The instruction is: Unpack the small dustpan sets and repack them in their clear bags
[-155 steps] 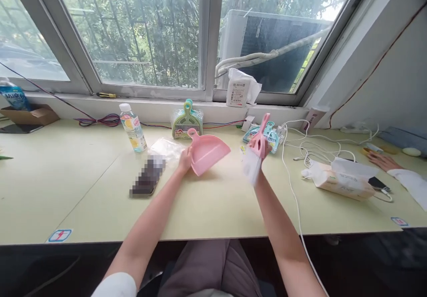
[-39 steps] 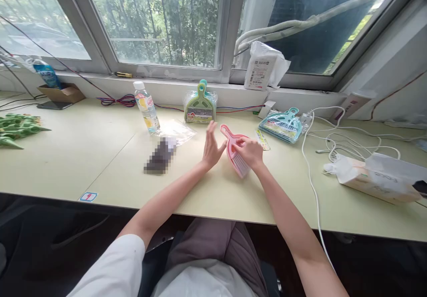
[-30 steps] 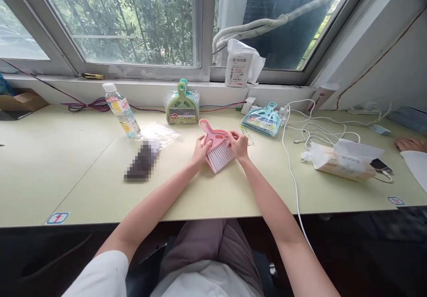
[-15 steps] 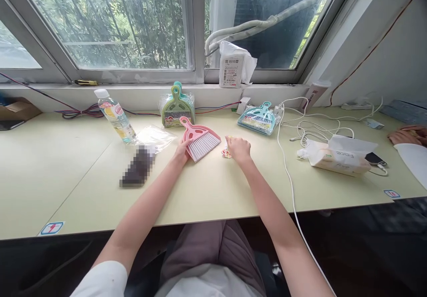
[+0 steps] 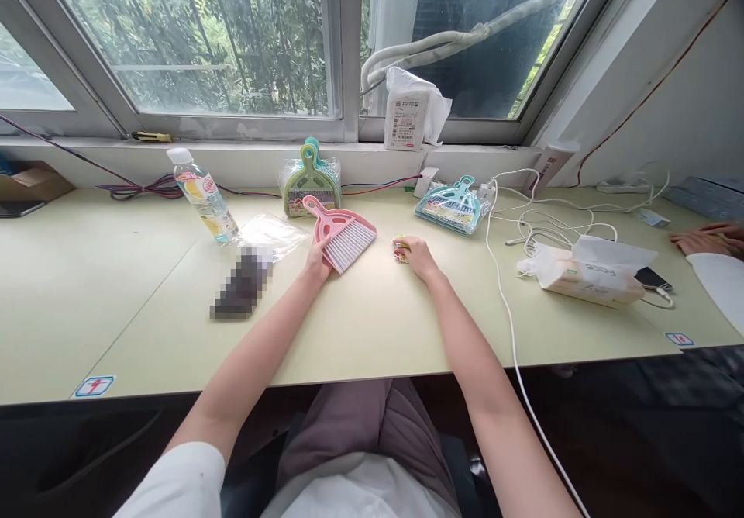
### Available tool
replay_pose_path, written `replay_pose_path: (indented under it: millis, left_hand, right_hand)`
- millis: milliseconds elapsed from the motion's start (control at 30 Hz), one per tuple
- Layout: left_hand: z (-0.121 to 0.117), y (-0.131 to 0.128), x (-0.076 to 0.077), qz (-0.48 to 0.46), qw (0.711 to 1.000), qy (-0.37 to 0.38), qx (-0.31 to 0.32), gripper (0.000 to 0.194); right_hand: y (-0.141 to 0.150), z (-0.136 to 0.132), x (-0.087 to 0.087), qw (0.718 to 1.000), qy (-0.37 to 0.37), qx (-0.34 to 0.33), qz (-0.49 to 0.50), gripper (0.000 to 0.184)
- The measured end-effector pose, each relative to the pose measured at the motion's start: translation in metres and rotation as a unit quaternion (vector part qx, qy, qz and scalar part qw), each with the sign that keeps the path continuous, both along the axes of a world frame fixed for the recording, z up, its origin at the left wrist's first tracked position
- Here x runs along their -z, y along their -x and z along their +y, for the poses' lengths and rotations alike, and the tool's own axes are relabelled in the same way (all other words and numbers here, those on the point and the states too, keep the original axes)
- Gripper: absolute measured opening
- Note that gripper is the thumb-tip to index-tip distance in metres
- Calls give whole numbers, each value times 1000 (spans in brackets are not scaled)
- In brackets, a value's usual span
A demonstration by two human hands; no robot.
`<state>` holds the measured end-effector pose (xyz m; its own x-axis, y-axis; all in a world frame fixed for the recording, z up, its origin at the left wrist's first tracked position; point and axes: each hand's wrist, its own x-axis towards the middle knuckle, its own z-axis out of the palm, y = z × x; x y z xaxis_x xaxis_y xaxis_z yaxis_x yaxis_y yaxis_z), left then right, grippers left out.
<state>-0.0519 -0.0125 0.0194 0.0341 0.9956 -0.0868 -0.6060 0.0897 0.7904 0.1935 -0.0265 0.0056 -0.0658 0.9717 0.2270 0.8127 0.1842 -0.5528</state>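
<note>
My left hand [image 5: 319, 262] is closed around the lower left side of a pink dustpan and brush set [image 5: 340, 233], its pale bristles turned toward the front right. To the right, my right hand [image 5: 419, 256] pinches a small colourful printed label [image 5: 400, 250] just above or on the table; the fingers partly cover it. Behind the pink set, a green dustpan and brush set [image 5: 312, 181] in clear wrapping leans against the wall. A blue wrapped dustpan and brush set [image 5: 449, 206] lies farther right.
A drink bottle [image 5: 204, 196] stands tilted-looking at left, near a clear plastic bag [image 5: 272, 233] and a blurred dark object [image 5: 241, 285]. At right are a white cable [image 5: 503, 301], a tissue pack [image 5: 593, 270] and another person's hands [image 5: 706, 240]. A box-like packet [image 5: 407, 121] sits on the sill.
My left hand has shifted the pink set slightly left and back. My right hand has turned, and its fingers now pinch the label, which is drawn up between them.
</note>
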Motion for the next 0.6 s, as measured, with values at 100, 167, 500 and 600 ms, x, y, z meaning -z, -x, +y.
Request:
replay_pose_path:
  millis: [100,167,500,600]
  left_hand:
    - [1,1,1,-13,1000,-6,2,52]
    - [0,0,3,-10,1000,-18,4,52]
    - [-23,-21,-3,-2,996,2,85,32]
    - [-28,-24,-5,3,992,8,122,35]
  right_hand:
    - [2,2,-5,995,-49,57,67,30]
    - [6,-2,-16,984,-89,101,117,39]
    - [64,-42,-42,978,-165,46,-116,49]
    - [86,-34,-19,987,-90,-15,-136,59]
